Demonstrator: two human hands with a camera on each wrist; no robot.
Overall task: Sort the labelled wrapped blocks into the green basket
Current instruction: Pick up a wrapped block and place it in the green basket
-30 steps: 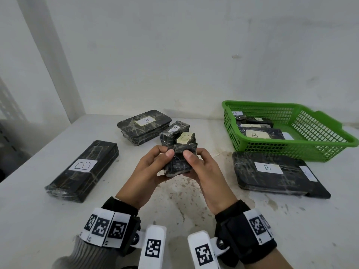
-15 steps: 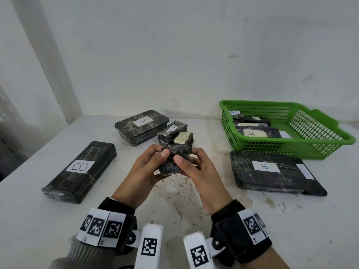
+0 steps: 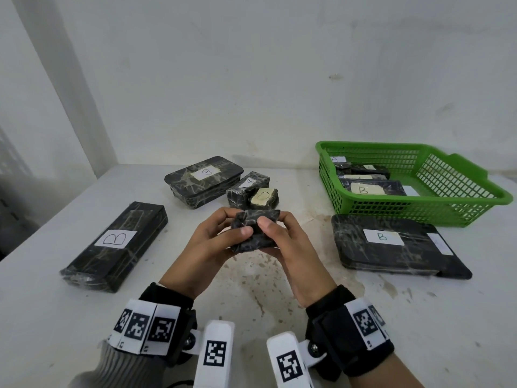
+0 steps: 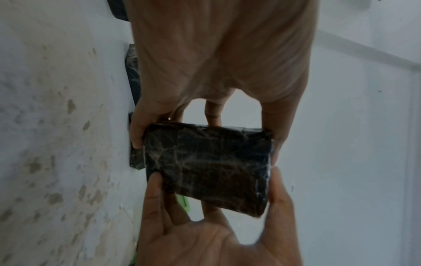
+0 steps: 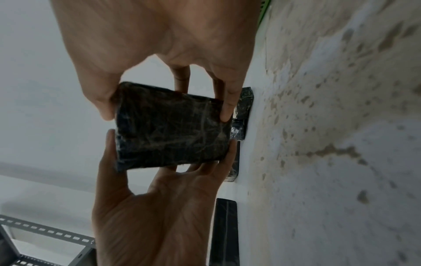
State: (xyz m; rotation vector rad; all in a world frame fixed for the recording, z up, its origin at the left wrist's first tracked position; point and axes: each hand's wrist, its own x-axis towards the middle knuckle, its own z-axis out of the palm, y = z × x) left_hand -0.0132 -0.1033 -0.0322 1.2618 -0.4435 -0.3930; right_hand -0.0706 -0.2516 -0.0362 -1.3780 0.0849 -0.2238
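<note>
A small black wrapped block [image 3: 253, 233] is held above the table's middle by both hands. My left hand [image 3: 235, 224] pinches its left side and my right hand [image 3: 272, 221] pinches its right side, with both thumbs on the near face. In the left wrist view the block [image 4: 205, 167] shows a plain black face, as it does in the right wrist view [image 5: 170, 129]. No label shows on it. The green basket [image 3: 419, 211] stands at the back right and holds several wrapped blocks, one marked B [image 3: 363, 189].
A long block marked B [image 3: 116, 245] lies at the left. Behind the hands are a boxy block marked B [image 3: 204, 177] and two small blocks [image 3: 247, 187] [image 3: 264, 198]. A flat block marked B [image 3: 391, 247] lies in front of the basket. The tabletop [image 3: 251, 281] is stained.
Both hands have turned the small block between their fingers, from more upright to lying wider. The thumbs have come closer together on its near face. Nothing else has moved.
</note>
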